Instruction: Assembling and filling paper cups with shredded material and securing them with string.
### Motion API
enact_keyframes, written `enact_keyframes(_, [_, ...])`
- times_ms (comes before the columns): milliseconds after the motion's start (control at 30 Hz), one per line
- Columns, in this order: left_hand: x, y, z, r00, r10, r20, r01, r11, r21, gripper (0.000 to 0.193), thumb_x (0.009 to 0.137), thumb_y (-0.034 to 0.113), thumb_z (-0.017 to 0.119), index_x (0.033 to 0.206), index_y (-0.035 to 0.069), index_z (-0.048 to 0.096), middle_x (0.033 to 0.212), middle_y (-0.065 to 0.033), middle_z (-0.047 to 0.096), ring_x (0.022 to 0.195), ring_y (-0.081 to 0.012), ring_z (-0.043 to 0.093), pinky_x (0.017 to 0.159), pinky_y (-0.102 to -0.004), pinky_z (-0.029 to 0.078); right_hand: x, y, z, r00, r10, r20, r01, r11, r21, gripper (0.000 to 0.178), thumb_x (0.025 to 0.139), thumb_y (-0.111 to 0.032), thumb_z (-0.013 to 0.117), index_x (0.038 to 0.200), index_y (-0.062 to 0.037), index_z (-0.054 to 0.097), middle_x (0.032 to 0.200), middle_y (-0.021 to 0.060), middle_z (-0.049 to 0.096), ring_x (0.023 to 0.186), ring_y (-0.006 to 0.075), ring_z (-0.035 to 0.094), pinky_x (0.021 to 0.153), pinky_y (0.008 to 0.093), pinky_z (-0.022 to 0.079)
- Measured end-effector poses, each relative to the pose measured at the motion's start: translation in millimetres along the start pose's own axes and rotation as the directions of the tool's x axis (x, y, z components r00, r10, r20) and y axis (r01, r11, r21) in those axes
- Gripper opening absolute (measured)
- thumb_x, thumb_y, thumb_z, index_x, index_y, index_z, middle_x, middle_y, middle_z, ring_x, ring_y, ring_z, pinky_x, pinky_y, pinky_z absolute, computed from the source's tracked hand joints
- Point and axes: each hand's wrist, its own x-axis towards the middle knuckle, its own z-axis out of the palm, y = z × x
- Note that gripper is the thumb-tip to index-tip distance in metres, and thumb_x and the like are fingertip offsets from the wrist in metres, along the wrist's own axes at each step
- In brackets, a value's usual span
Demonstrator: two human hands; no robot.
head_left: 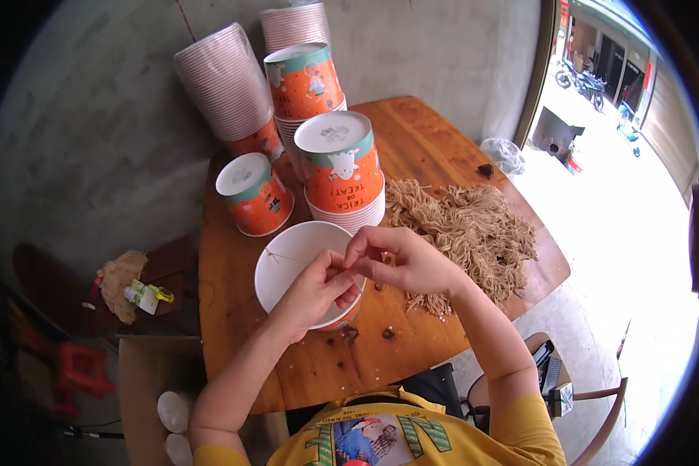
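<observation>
An open white paper bucket with an orange outside stands near the middle of the wooden table, its mouth facing up. Over its right side, my left hand and my right hand meet at the fingertips. A thin tan string runs from my left fingers across the bucket's mouth, its knotted end by the far left rim. My left hand is closed on this string. The thumb and forefinger of my right hand are pinched together; what lies between them is too small to make out.
Upside-down orange-and-teal buckets stand stacked behind the open one, beside a single bucket. Wrapped stacks lean at the wall. A heap of tan strings covers the table's right. Left below is a cardboard box holding white round things.
</observation>
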Motion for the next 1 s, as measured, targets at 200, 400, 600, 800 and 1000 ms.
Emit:
enact_keyframes(200, [-4.9, 5.1, -3.5, 0.995, -0.053, 0.081, 0.052, 0.998, 0.021, 0.012, 0.096, 0.015, 0.057, 0.099, 0.004, 0.060, 0.085, 0.0013, 0.057, 0.074, -0.0064, 0.051, 0.066, -0.0222, 0.042, 16.8, 3.1, -4.8, 0.992, 0.052, 0.118, -0.040, 0.994, -0.099, 0.009, 0.092, -0.003, 0.058, 0.101, -0.0021, 0.061, 0.091, 0.0018, 0.065, 0.086, 0.0087, 0.060, 0.079, 0.0259, 0.049])
enact_keyframes(400, [-2.3, 4.7, -4.8, 0.996, -0.077, 0.050, 0.077, 0.997, -0.012, 0.014, 0.095, 0.016, 0.059, 0.101, 0.004, 0.062, 0.089, 0.0035, 0.058, 0.077, -0.0050, 0.050, 0.069, -0.0204, 0.042, 20.4, 17.0, 0.8, 1.000, 0.004, 0.007, -0.003, 0.989, -0.147, 0.008, 0.089, -0.003, 0.061, 0.098, -0.0033, 0.061, 0.090, 0.0027, 0.065, 0.083, 0.0114, 0.062, 0.077, 0.0286, 0.049])
enact_keyframes(600, [0.4, -0.7, -5.4, 0.989, -0.110, 0.099, 0.125, 0.979, -0.158, 0.015, 0.094, 0.020, 0.061, 0.097, 0.005, 0.063, 0.087, 0.0028, 0.059, 0.075, -0.0043, 0.050, 0.070, -0.0195, 0.042, 0.7, 23.5, 5.8, 0.969, -0.206, -0.136, 0.087, 0.800, -0.593, 0.012, 0.084, 0.000, 0.063, 0.094, -0.0048, 0.061, 0.093, 0.0066, 0.064, 0.089, 0.0221, 0.063, 0.080, 0.0323, 0.050])
enact_keyframes(800, [2.4, 2.4, -4.2, 0.990, -0.123, 0.067, 0.133, 0.974, -0.182, 0.015, 0.094, 0.020, 0.061, 0.094, 0.006, 0.061, 0.083, 0.0035, 0.057, 0.072, -0.0043, 0.048, 0.068, -0.0187, 0.041, -27.8, 19.5, 4.4, 0.964, -0.237, -0.121, 0.153, 0.866, -0.477, 0.010, 0.083, -0.004, 0.065, 0.092, -0.0047, 0.061, 0.096, 0.0081, 0.059, 0.086, 0.0226, 0.060, 0.078, 0.0316, 0.049])
enact_keyframes(1000, [6.3, 3.4, -7.3, 0.977, -0.193, 0.085, 0.205, 0.964, -0.171, 0.013, 0.095, 0.016, 0.060, 0.103, 0.006, 0.061, 0.089, 0.0007, 0.059, 0.077, -0.0063, 0.051, 0.070, -0.0207, 0.044, -34.7, 19.7, 23.1, 0.965, -0.159, -0.207, 0.019, 0.835, -0.550, 0.014, 0.079, -0.008, 0.072, 0.088, -0.0063, 0.062, 0.081, 0.0053, 0.054, 0.072, 0.0206, 0.055, 0.070, 0.0343, 0.047])
